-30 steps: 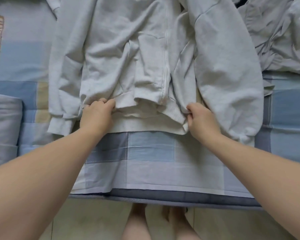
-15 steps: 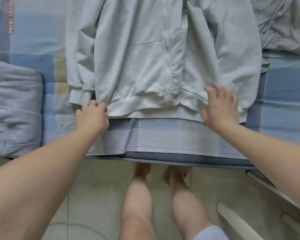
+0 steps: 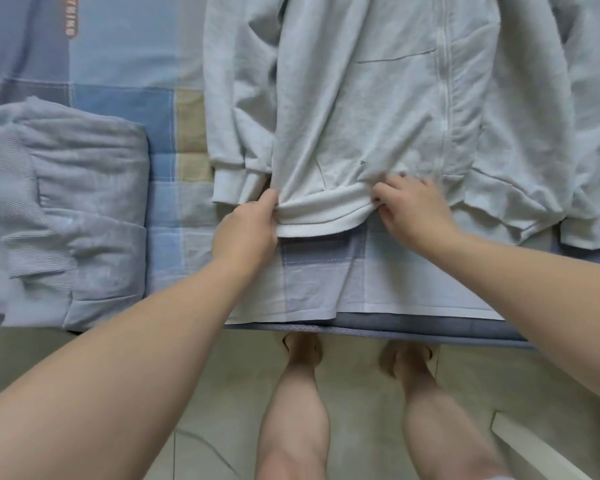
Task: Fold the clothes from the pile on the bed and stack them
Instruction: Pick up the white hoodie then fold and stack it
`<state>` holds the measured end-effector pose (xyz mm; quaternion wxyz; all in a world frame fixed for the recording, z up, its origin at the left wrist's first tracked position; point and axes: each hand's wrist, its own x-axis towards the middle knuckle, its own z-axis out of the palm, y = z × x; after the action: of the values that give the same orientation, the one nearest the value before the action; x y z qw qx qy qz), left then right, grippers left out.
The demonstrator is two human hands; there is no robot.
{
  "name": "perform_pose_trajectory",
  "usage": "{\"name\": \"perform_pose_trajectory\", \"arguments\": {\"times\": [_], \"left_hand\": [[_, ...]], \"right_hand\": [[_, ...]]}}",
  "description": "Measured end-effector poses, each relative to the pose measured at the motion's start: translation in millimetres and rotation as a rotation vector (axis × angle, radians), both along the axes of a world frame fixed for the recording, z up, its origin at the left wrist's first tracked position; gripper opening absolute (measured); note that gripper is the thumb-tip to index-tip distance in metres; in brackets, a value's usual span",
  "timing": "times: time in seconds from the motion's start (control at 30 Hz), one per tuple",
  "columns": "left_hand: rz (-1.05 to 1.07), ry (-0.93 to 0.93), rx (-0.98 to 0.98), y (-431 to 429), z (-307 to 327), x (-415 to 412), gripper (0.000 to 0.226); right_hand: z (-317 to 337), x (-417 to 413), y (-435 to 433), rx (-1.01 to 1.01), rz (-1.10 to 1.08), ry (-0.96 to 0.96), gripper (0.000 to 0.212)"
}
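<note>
A pale grey zip-up sweatshirt [image 3: 371, 109] lies front side up across the bed, its hem toward me and its sleeves laid down along both sides. My left hand [image 3: 248, 233] pinches the ribbed hem at its left corner. My right hand [image 3: 412, 211] grips the same hem a little to the right, left of the zip, and the band bunches between the two hands. A folded stack of light grey-blue clothes [image 3: 66, 216] sits at the left near the bed's edge.
The bed [image 3: 118, 64] wears a blue, grey and beige patchwork sheet. Its near edge runs across the frame below my hands. Beyond it are the pale tiled floor [image 3: 222, 393], my bare legs and a white strip at the lower right.
My right hand lifted off the hem's right side, moved left and gripped the hem left of the zip. My left hand kept its hold. The view shifted, bringing the folded stack further in.
</note>
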<state>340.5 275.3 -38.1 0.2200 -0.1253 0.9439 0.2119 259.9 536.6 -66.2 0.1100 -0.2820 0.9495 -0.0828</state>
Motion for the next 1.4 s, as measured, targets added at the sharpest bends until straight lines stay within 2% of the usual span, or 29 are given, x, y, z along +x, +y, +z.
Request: {"name": "perform_pose_trajectory", "arguments": {"times": [0.13, 0.3, 0.4, 0.57, 0.67, 0.73, 0.8, 0.87, 0.93, 1.0, 1.1, 1.2, 1.27, 1.33, 1.4], "left_hand": [[0.234, -0.025, 0.073, -25.3, 14.0, 18.6, 0.008], [0.358, -0.231, 0.067, -41.2, 16.0, 40.1, 0.012], [0.449, -0.126, 0.141, -33.3, 11.8, 43.6, 0.009], [0.341, -0.05, 0.208, -16.0, 8.4, 40.8, 0.056], [0.415, 0.02, 0.215, -9.1, 9.1, 41.5, 0.06], [0.311, 0.114, 0.061, -5.9, 12.3, 43.5, 0.055], [0.025, 0.282, -0.104, -2.1, 12.5, 43.6, 0.048], [-0.251, 0.37, -0.145, 4.1, 7.6, 38.2, 0.046], [-0.39, 0.194, -0.193, 10.5, 2.2, 27.6, 0.052], [-0.368, 0.04, -0.275, 10.3, -4.3, 17.3, 0.052], [-0.357, 0.059, -0.32, 2.9, -6.7, 10.3, 0.039], [-0.427, 0.152, -0.31, -8.1, -3.6, 16.6, 0.025], [-0.424, 0.18, -0.323, -18.3, -0.2, 26.4, 0.025], [-0.407, 0.158, -0.359, -30.6, 4.5, 37.5, 0.03], [-0.4, 0.078, -0.38, -38.3, 12.1, 45.8, 0.033]], "right_hand": [[36.3, 21.5, -9.9, -0.11, 0.098, -0.05, 0.009], [44.1, 38.7, -29.2, 0.104, 0.142, -0.264, 0.015], [43.0, 36.3, -44.4, 0.061, 0.178, -0.213, 0.022], [31.4, 57.8, -45.6, 0.029, 0.196, -0.217, 0.028], [26.4, 61.8, -37.7, 0.002, 0.175, -0.202, 0.026], [28.1, 59.0, -34.2, -0.043, 0.126, -0.16, 0.016], [30.9, 54.7, -35.0, -0.058, 0.031, -0.085, 0.013], [30.8, 52.0, -38.5, 0.013, -0.075, -0.05, 0.032], [25.7, 48.3, -42.3, 0.168, -0.098, -0.144, 0.05], [19.0, 47.2, -44.2, 0.276, -0.078, -0.203, 0.056], [13.2, 40.9, -43.2, 0.28, -0.09, -0.093, 0.043], [13.4, 33.1, -39.2, 0.2, -0.072, -0.045, 0.022], [18.3, 34.4, -36.4, 0.066, -0.015, -0.073, 0.016], [29.2, 44.4, -38.7, -0.03, 0.051, -0.123, 0.013], [37.7, 55.2, -45.5, -0.001, 0.11, -0.212, 0.01]]}}
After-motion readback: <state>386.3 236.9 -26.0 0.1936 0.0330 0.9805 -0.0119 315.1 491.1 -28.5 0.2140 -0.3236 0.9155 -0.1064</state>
